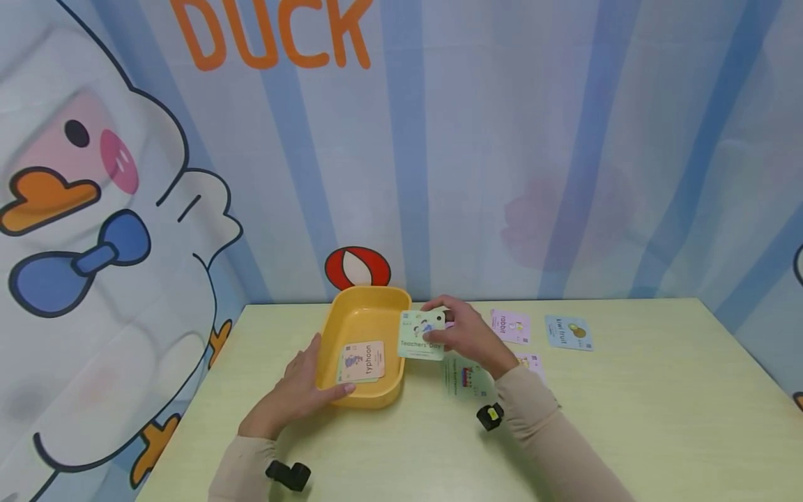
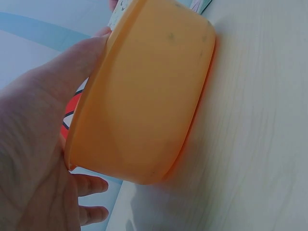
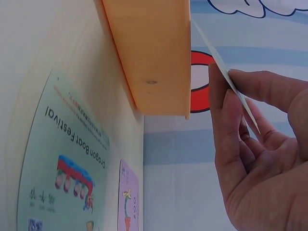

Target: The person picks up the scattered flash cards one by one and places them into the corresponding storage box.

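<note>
I'm watching the left hand (image 1: 295,392) bracing the yellow tray (image 1: 371,317), fingers loosely extended, thumb lying over its near rim. I'm judging it light, stiff, smooth plastic, best taken by that rim. Inside, a pinkish typhoon card (image 1: 366,360) is lying flat. Raised by the tray's right rim, the Teachers' Day card (image 1: 411,335) is sitting pinched in the right hand (image 1: 467,336). I'm expecting it to be light, bendable, slick, best held by an edge; it's showing pale green with rounded corners.
</note>
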`<act>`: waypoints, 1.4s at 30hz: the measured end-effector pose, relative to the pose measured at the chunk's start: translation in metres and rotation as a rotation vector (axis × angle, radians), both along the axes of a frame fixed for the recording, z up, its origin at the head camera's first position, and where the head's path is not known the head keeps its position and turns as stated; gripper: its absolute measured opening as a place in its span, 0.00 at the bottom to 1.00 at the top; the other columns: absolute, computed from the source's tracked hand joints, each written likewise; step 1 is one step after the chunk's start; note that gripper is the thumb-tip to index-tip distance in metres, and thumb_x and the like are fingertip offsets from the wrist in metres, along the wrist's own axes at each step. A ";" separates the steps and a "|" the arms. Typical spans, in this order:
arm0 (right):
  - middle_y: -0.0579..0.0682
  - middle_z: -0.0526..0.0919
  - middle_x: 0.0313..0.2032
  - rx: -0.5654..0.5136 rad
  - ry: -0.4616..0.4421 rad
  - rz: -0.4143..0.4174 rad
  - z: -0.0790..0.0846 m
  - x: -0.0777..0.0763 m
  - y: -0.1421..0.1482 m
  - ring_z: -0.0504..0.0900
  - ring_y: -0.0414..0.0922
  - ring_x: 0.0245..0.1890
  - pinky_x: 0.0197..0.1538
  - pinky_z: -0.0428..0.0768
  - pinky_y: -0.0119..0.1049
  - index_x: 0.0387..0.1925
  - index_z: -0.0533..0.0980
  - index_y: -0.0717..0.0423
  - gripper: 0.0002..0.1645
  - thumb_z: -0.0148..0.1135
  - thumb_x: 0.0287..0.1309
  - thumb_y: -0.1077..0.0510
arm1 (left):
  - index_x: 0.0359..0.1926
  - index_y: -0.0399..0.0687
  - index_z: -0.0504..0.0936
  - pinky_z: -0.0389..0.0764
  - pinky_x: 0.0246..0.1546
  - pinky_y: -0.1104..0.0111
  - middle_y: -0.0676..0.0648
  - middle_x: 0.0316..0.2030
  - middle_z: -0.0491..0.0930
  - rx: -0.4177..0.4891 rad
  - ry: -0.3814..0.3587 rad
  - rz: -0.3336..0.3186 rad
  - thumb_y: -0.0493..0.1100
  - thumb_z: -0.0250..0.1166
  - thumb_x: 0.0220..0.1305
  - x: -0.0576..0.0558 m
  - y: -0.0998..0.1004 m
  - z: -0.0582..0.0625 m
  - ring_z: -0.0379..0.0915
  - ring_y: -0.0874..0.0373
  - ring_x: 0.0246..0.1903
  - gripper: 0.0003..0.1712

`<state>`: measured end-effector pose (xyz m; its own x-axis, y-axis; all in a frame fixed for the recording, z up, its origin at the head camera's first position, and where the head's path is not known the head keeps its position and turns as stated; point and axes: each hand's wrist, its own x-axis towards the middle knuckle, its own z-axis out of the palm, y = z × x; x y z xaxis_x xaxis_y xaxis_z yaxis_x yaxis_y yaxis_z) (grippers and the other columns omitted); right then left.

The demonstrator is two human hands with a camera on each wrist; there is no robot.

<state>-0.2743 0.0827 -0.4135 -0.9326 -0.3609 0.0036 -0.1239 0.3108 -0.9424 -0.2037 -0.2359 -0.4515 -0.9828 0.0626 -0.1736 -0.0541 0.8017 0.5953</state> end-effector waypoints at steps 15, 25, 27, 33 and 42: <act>0.56 0.83 0.46 -0.005 -0.011 -0.004 0.000 -0.003 -0.027 0.84 0.48 0.37 0.39 0.87 0.45 0.57 0.77 0.48 0.27 0.72 0.57 0.64 | 0.82 0.49 0.32 0.48 0.70 0.30 0.40 0.81 0.40 0.011 0.005 -0.009 0.76 0.68 0.52 -0.001 -0.001 -0.001 0.31 0.34 0.79 0.75; 0.56 0.83 0.47 0.005 0.008 0.027 -0.002 -0.002 -0.046 0.84 0.48 0.36 0.40 0.87 0.46 0.56 0.76 0.49 0.26 0.72 0.57 0.67 | 0.82 0.50 0.32 0.48 0.70 0.30 0.39 0.81 0.40 0.027 -0.007 -0.001 0.75 0.68 0.53 0.000 -0.001 -0.001 0.30 0.33 0.78 0.74; 0.55 0.82 0.47 0.016 0.021 0.026 -0.001 -0.002 -0.049 0.84 0.48 0.37 0.41 0.87 0.46 0.55 0.76 0.49 0.26 0.72 0.57 0.67 | 0.82 0.49 0.32 0.48 0.70 0.30 0.38 0.81 0.40 0.027 -0.006 0.001 0.75 0.68 0.53 0.000 -0.002 -0.001 0.30 0.33 0.78 0.74; 0.53 0.82 0.47 0.063 0.056 0.032 -0.002 -0.005 -0.058 0.83 0.47 0.39 0.40 0.87 0.40 0.55 0.76 0.47 0.25 0.72 0.57 0.65 | 0.82 0.49 0.32 0.48 0.70 0.29 0.38 0.81 0.40 0.024 -0.003 -0.001 0.75 0.68 0.53 0.000 -0.002 -0.001 0.30 0.33 0.78 0.74; 0.51 0.81 0.43 0.143 0.144 0.040 -0.005 -0.007 -0.073 0.79 0.47 0.38 0.36 0.83 0.36 0.55 0.76 0.49 0.24 0.73 0.58 0.64 | 0.82 0.49 0.33 0.49 0.69 0.29 0.39 0.81 0.41 0.032 0.007 -0.008 0.75 0.68 0.52 -0.001 -0.004 -0.002 0.31 0.33 0.78 0.74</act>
